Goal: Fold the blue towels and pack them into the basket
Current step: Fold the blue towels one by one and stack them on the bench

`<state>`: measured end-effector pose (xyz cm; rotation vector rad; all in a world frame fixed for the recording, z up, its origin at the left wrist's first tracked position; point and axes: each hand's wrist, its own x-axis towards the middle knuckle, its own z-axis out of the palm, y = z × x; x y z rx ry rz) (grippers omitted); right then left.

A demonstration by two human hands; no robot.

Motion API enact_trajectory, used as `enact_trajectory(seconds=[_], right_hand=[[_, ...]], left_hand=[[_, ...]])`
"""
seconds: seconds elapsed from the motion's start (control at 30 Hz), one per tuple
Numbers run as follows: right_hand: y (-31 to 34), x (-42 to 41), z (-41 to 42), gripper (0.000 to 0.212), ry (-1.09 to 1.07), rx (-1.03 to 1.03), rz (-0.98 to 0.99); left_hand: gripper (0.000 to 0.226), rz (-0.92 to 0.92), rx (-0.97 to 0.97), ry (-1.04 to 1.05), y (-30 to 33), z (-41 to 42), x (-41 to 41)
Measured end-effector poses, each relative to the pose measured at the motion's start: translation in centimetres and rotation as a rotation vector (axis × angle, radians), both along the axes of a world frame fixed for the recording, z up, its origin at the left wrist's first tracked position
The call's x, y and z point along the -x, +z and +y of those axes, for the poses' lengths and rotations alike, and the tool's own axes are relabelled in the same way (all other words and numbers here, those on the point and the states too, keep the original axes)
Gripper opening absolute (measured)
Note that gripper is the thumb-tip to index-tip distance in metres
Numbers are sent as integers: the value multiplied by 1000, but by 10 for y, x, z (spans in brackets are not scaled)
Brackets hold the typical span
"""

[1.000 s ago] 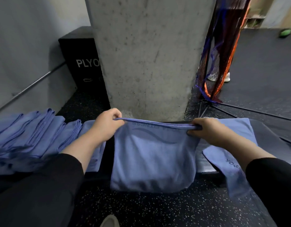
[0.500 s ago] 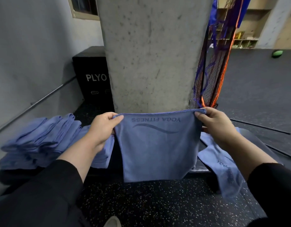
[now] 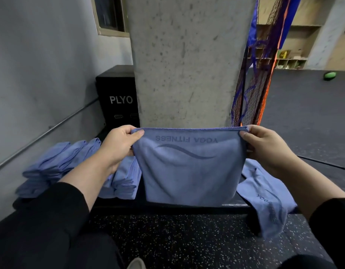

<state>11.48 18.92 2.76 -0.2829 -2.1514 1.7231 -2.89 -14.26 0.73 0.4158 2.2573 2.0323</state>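
Observation:
A blue towel [image 3: 189, 171] printed "YOGA FITNESS" hangs doubled over in the air in front of me. My left hand [image 3: 117, 144] pinches its upper left corner and my right hand [image 3: 263, 146] pinches its upper right corner, stretching the top edge taut. Several folded blue towels [image 3: 59, 166] lie stacked at the left on a dark bench [image 3: 187, 207]. Another blue towel [image 3: 265, 197] lies unfolded at the right, draped over the bench's front edge. No basket is in view.
A concrete pillar [image 3: 187, 61] rises directly behind the bench. A black box [image 3: 119, 98] marked "PLYO" stands to its left by the grey wall. An orange and blue net [image 3: 253, 80] hangs at the pillar's right. Speckled black floor lies below.
Both hands have lifted the towel off the bench, so it now hangs freely with its top edge pulled straight. The view has tilted upward.

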Motion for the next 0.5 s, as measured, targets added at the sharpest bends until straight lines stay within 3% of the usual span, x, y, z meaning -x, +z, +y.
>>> enact_trajectory(seconds=[0.2, 0.37, 0.5], right_hand=[[-15, 26, 18, 15, -51, 30, -25], [-30, 100, 40, 16, -196, -60, -123], [-65, 166, 64, 24, -231, -400, -261]], left_hand=[[16, -87, 71, -82, -21, 10, 20], [12, -26, 148, 80, -33, 48, 86], [35, 114, 584, 233, -57, 86, 135]])
